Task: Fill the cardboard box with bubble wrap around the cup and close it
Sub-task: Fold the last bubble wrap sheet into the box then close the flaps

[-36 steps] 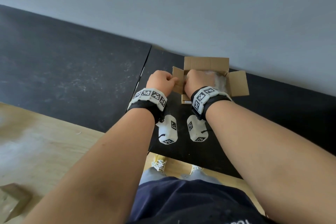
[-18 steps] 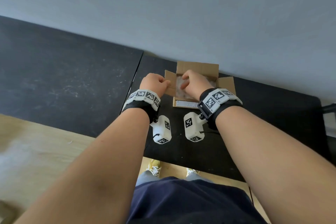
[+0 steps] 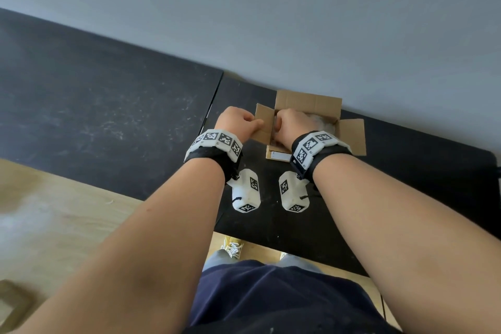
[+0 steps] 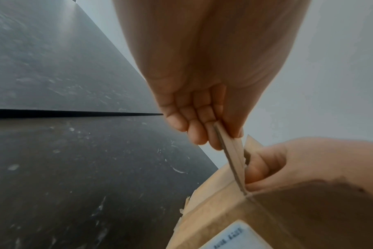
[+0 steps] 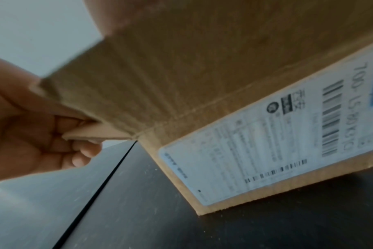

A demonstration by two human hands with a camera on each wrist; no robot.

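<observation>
Box: the cardboard box (image 3: 309,102) sits on the black counter (image 3: 135,116), near its far edge by the grey wall (image 3: 271,8), top open. The far flap stands up and the right flap (image 3: 352,137) lies folded outward.
Left hand: the left hand (image 3: 238,123) has the left flap (image 3: 264,123) pinched. In the left wrist view the thumb and curled fingers (image 4: 194,124) clamp the edge of that flap, which stands near upright.
Right hand: the right hand (image 3: 292,123) is down in the box opening, just beside that flap. Its fingers look curled, but what they hold, if anything, I cannot tell.
Bubble wrap: a pale, crinkled patch of bubble wrap (image 3: 322,123) shows inside the box, just past the right hand.
Cup: hidden; cannot make it out in any view.
Label: a white shipping label (image 5: 277,134) with barcodes is stuck on the near side wall of the box, print too blurred to read.
Counter: dusty, with a dark seam (image 3: 212,102) running away left of the box.
</observation>
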